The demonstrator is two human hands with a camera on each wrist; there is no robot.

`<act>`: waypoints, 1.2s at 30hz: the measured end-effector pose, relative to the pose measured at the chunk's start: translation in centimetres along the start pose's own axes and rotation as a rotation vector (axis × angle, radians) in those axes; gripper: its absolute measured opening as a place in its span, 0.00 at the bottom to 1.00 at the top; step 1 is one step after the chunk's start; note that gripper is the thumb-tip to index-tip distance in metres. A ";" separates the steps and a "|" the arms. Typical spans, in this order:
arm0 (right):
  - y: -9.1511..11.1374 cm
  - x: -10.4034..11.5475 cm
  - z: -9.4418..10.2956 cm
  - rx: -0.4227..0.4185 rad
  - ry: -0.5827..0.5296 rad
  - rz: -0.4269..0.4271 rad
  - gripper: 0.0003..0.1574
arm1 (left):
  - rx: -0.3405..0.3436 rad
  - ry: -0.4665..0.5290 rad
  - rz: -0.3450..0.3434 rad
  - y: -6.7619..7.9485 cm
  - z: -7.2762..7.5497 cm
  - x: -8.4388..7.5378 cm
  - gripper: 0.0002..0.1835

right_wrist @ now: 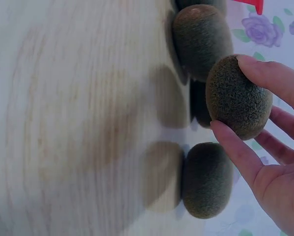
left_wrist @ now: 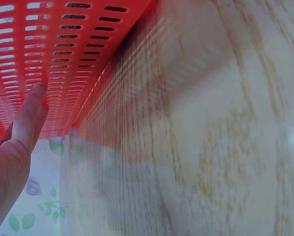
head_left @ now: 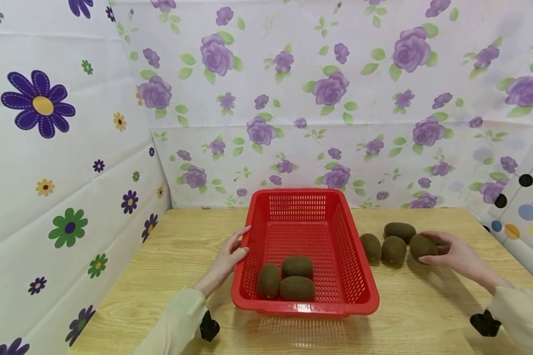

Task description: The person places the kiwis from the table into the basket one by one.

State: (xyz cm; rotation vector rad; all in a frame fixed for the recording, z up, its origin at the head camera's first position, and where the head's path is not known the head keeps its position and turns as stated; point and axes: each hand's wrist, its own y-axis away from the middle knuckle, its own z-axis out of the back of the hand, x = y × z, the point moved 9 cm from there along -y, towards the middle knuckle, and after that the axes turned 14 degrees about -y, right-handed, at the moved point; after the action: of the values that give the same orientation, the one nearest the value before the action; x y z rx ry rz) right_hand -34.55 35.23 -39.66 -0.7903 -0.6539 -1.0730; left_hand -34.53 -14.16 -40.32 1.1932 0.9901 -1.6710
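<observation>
A red perforated plastic basket [head_left: 355,236] stands on the table with three brown kiwis inside at its near end, one kiwi [head_left: 269,280] lying lengthwise. My left hand [head_left: 224,256] rests against the basket's left side, its straight fingers touching the outer wall in the left wrist view. To the right of the basket, my right hand [head_left: 459,254] pinches a kiwi [right_wrist: 239,97] between thumb and fingers, above the table. Beside it lie loose kiwis: one at the back [head_left: 399,231], one in front [head_left: 393,250], one near the basket [head_left: 371,247], and another [right_wrist: 208,180] partly behind the hand.
The light wooden table [head_left: 160,276] reaches back to a floral curtain [head_left: 293,98]. A flower-printed sheet [head_left: 71,187] hangs on the left, and a dotted one [head_left: 528,212] on the right. A black wrist mount [head_left: 209,326] sits below the left sleeve.
</observation>
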 end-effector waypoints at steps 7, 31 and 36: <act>-0.3 1.1 0.1 0.000 -0.062 -0.017 0.43 | -0.013 -0.032 0.008 -0.2 0.1 0.6 0.28; -5.5 8.0 -2.9 -0.023 -0.182 -0.084 0.49 | -0.032 -0.048 -0.014 -0.1 0.3 0.7 0.28; -7.1 9.9 -3.9 -0.026 -0.236 -0.054 0.48 | -0.003 -0.044 0.001 0.4 -0.1 -0.8 0.29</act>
State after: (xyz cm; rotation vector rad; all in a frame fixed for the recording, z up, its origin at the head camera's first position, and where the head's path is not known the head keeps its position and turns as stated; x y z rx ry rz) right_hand -37.41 25.13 -32.39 -0.9344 -0.8662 -1.0473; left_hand -33.92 -14.08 -39.65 1.1504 0.9647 -1.6873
